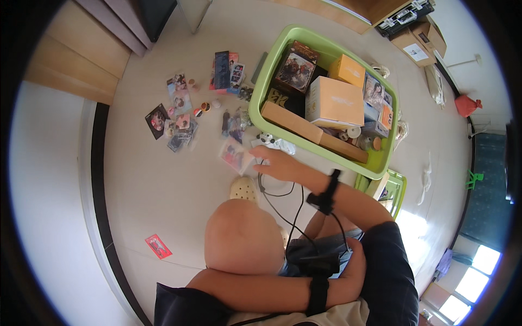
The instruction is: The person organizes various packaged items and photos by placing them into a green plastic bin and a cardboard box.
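Note:
My right hand [277,164] reaches in from the right, in front of the green bin. Its fingertips pinch the edge of a clear plastic packet [235,155] with a reddish picture inside. My left forearm lies across my lap, and the left hand [354,267] is tucked by my right upper arm, its fingers mostly hidden. Just beyond the right hand, a small black-and-white figure [265,138] lies beside a white plastic bag [283,145]. Several picture packets [234,125] lie on the floor past the held one.
The green bin [321,148] holds boxes, including an orange-sided box [336,102] and a dark illustrated box [296,70]. Cards and round badges [198,112] are scattered to the left. A red card [158,246] lies nearer. A black cable [293,220] hangs by my right arm.

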Available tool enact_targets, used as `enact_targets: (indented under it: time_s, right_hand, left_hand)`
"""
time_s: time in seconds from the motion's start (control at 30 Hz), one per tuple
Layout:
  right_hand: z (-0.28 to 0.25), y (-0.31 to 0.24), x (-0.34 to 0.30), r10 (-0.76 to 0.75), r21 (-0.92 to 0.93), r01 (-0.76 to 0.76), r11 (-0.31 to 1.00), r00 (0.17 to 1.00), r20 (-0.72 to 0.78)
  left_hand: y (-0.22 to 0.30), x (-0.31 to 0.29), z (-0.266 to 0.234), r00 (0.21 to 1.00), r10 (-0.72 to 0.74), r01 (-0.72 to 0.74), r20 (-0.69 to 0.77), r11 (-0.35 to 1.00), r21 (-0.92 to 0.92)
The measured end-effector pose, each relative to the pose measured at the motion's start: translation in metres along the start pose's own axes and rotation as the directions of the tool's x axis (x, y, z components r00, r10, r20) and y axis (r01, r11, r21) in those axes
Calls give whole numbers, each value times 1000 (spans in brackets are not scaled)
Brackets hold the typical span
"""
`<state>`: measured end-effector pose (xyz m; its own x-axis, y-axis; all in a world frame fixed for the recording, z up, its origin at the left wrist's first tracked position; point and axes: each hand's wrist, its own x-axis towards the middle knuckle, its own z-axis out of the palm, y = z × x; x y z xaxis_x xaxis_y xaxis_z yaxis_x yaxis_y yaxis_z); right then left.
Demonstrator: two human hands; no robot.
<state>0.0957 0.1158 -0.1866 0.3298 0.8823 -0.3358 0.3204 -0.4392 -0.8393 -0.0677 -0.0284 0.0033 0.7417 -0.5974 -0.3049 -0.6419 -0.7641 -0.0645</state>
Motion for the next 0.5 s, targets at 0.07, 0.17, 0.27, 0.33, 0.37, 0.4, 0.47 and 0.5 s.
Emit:
enact_targets:
  time_s: [0.07,0.17,0.27,0.33,0.37,0.4,0.47,0.5]
  right_hand:
    - [-60,-50,-20,-6,153,-21,988,985,174]
    - [-141,-110,-39,4,-8,-4,1000,1000,30]
    - [-205,-103,-49,-110,-348,33,937,973,-205]
    - [-220,-70,-43,-2,-779,-243,577,954,-299]
    - [-225,-53,-36,22,-861,-315,399,942,-335]
    - [-236,-34,-37,93,-818,-284,499,957,-275]
    - [-245,-21,-44,166,-754,-264,602,964,-206]
    - [-242,-24,-40,167,-756,-253,604,968,-190]
  left_hand:
    - [8,4,5,1000,-24,24,-11,998,51]
    - [19,3,13,996,-86,84,7,985,150]
    - [38,14,23,991,-131,125,-1,947,297]
    - [61,28,36,972,-231,179,38,839,514]
    - [75,40,48,950,-304,181,67,714,676]
    - [77,43,45,886,-464,244,26,512,824]
    - [44,22,19,925,-379,305,-11,728,614]
    - [19,5,6,977,-167,185,-133,973,137]
